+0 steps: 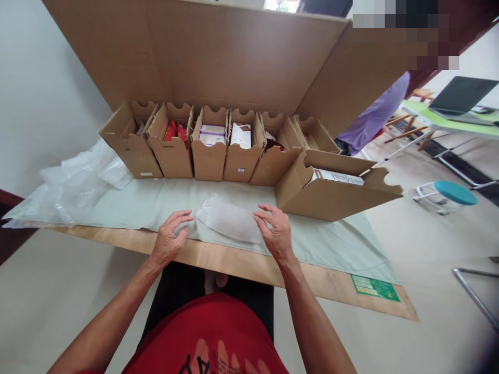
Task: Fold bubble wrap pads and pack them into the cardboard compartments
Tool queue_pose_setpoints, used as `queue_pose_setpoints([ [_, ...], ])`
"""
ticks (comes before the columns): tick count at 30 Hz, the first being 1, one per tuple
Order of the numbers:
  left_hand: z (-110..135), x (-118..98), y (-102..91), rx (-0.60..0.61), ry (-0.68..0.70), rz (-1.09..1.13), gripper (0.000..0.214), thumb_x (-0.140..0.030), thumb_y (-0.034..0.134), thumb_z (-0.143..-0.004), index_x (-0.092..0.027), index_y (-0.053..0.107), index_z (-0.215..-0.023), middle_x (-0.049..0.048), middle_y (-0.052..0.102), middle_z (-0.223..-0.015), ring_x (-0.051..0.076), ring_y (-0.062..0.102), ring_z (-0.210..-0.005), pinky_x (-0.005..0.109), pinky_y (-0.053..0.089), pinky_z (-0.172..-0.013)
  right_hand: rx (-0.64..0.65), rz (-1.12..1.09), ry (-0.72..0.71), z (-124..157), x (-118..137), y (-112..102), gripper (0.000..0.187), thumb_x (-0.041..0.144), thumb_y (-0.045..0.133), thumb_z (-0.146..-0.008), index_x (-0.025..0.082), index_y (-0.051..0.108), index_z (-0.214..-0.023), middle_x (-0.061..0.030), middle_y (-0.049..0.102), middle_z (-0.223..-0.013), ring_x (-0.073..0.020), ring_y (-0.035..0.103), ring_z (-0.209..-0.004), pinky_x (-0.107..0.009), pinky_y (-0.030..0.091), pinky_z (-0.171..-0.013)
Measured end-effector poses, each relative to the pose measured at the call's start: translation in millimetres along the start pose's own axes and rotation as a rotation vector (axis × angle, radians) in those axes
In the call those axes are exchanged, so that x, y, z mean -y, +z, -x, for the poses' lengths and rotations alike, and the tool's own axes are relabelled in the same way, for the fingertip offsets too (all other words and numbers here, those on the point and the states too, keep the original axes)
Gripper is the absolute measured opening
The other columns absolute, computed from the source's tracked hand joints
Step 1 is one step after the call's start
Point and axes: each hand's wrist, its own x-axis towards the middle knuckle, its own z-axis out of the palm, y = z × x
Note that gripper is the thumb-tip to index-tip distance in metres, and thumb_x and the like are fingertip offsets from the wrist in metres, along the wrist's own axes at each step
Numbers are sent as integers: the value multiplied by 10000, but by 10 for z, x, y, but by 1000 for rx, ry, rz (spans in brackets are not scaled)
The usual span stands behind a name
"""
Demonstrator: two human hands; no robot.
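A flat sheet of clear bubble wrap (228,219) lies on the pale green cloth (312,241) in front of me. To its left is my left hand (171,236), fingers curved and apart, holding nothing. My right hand (275,228) is at the sheet's right end, thumb and fingers apart with nothing between them; whether it touches the sheet I cannot tell. Behind the sheet stands a row of open cardboard bins, among them one with white and purple packs (212,136) and one with red packets (176,132).
More bubble wrap (74,182) is heaped at the table's left end. An angled cardboard bin (331,195) on the right holds a white box (338,177). A tall cardboard panel (218,57) stands behind the bins. Beyond are a person's purple clothing (374,117), a laptop (462,98) and a teal stool (455,192).
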Motion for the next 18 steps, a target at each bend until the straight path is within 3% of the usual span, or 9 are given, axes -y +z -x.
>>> queue_pose_setpoints([
  [3, -71, -107, -21, 41, 63, -69, 417, -137, 549, -860, -234, 662, -1249, 113, 658, -1345, 262, 635, -1264, 463, 540, -1064, -18, 67, -153, 45, 220, -130, 169, 263, 613, -976, 296, 772, -931, -67, 739, -1226, -284, 671, -1139, -477, 456, -964],
  [6, -136, -254, -7, 110, 218, -156, 681, -92, 571, -823, -277, 497, -1474, 129, 470, -1569, 313, 446, -1467, 553, 435, -1167, 61, 77, -267, 142, 431, -238, 187, 185, 619, -957, 308, 760, -962, -57, 726, -1272, -293, 649, -1185, -488, 434, -979],
  [8, -154, -341, 9, 178, 335, -210, 780, -35, 562, -785, -298, 457, -1512, 113, 341, -1664, 340, 299, -1556, 591, 366, -1208, 143, 39, -332, 236, 528, -269, 212, 143, 614, -947, 300, 750, -988, -56, 738, -1249, -284, 654, -1175, -478, 441, -969],
  [12, -115, -396, -2, 311, 467, -351, 669, 40, 548, -709, -244, 637, -1309, 112, 284, -1699, 379, 214, -1586, 635, 278, -1245, 302, -75, -320, 430, 588, -303, 152, 176, 623, -958, 270, 736, -994, -55, 772, -1133, -248, 692, -1059, -443, 480, -917],
  [15, -6, -350, -48, 367, 434, -440, 402, 22, 576, -715, -188, 721, -1026, 153, 390, -1638, 413, 256, -1564, 650, 265, -1246, 390, -175, -203, 489, 547, -364, 126, 313, 646, -977, 239, 747, -990, -68, 782, -1069, -235, 711, -979, -418, 499, -885],
  [18, 158, -323, -103, 439, 360, -459, 303, -38, 591, -780, -184, 728, -1008, 179, 480, -1568, 401, 343, -1528, 655, 277, -1235, 425, -211, -34, 413, 439, -383, 269, 376, 530, -1041, 240, 757, -996, -67, 785, -1096, -240, 713, -1046, -419, 489, -942],
])
